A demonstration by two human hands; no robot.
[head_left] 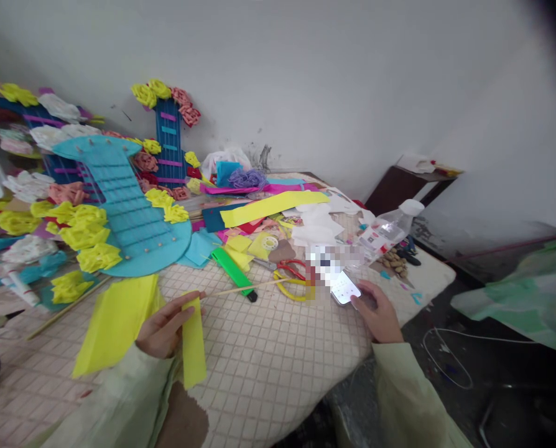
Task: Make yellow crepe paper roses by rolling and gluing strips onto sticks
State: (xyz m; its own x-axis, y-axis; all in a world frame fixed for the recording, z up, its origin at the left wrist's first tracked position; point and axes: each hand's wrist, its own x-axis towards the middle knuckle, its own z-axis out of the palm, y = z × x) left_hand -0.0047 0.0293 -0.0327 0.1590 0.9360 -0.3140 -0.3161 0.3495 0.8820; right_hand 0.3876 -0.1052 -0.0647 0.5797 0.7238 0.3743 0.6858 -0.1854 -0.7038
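Observation:
My left hand [163,326] is closed on a short yellow crepe paper strip [194,354] that hangs down from the fingers. A thin wooden stick [247,287] runs rightward from the same fingertips. At the right, my right hand [381,316] has its fingers around the lower end of a smartphone [346,290] with a lit screen; a blurred patch hides its upper part. Between the hands lie a green utility knife [231,272] and scissors with red [296,269] and yellow handles. A stack of yellow crepe sheets [114,323] lies beside my left wrist.
A light-blue guitar-like cardboard piece [129,214] with paper flowers [89,230] stands at the left. Paper scraps [315,224], a yellow strip [275,207] and purple yarn [249,179] lie at the back. A plastic bottle [392,227] leans on its side at the right.

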